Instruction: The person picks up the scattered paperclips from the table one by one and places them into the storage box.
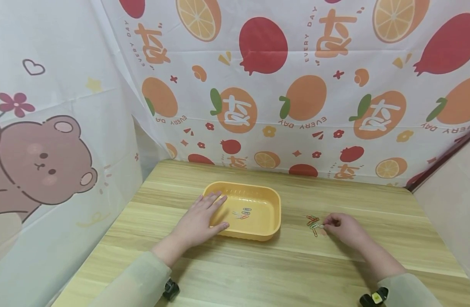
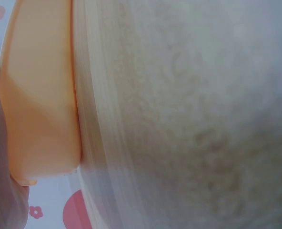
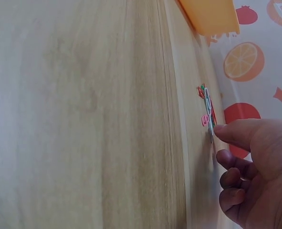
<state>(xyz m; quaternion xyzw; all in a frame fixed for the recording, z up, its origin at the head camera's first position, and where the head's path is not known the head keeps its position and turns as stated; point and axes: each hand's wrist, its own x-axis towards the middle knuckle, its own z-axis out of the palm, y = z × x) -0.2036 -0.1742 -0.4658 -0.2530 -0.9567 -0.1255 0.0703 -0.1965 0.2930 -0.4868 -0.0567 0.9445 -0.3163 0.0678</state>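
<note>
A shallow yellow plastic tray (image 1: 273, 232) stands on the table, with several paper clips (image 1: 245, 212) lying on its bottom. My left hand (image 1: 198, 219) rests over the tray's left end, its fingers spread and fairly straight across the rim and its thumb over the front edge. To the right of the tray lies a small pile of coloured paper clips (image 1: 312, 220), red, green and pink among them. At this pile my right hand (image 1: 346, 230) pinches a white paper clip (image 3: 208, 101) between thumb and index finger. The other fingers are curled in.
The wood-grain table (image 1: 238, 273) carries the tray and the clips. A fruit-printed curtain (image 1: 265, 106) hangs along the back edge, and a bear-printed curtain (image 1: 47, 162) hangs at the left. A pale panel (image 1: 449, 179) borders the right side.
</note>
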